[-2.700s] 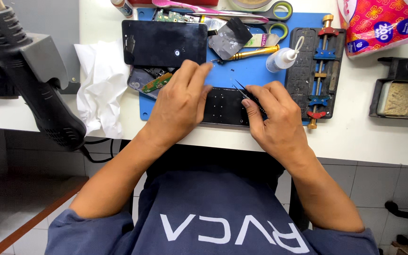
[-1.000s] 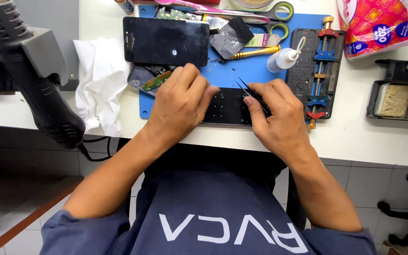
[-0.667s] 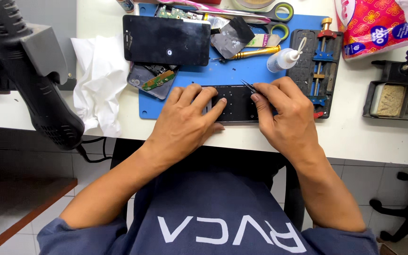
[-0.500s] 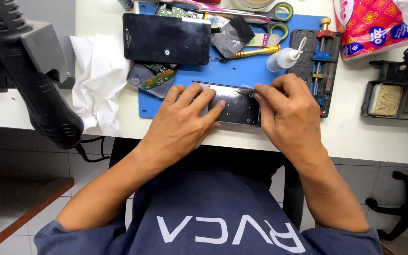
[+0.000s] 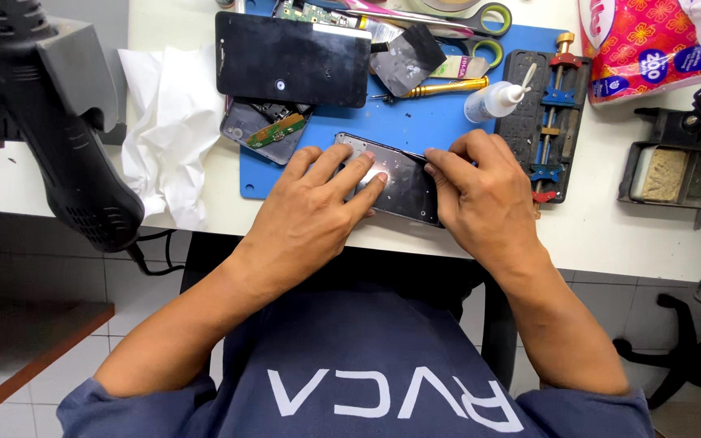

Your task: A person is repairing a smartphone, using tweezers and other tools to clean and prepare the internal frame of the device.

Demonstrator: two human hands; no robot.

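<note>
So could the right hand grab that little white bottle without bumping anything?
Probably yes. The right hand rests on the phone part, and the white bottle lies just beyond its fingers on bare blue mat.

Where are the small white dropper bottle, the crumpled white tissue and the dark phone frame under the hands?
small white dropper bottle (image 5: pixel 490 102), head view, on its body.
crumpled white tissue (image 5: pixel 168 122), head view, on its middle.
dark phone frame (image 5: pixel 403 182), head view, on the bare panel between the hands.

heat gun (image 5: pixel 58 122) left; white tissue (image 5: pixel 164 122); glue bottle (image 5: pixel 492 100); scissors (image 5: pixel 480 20); black screen panel (image 5: pixel 292 58).
</note>
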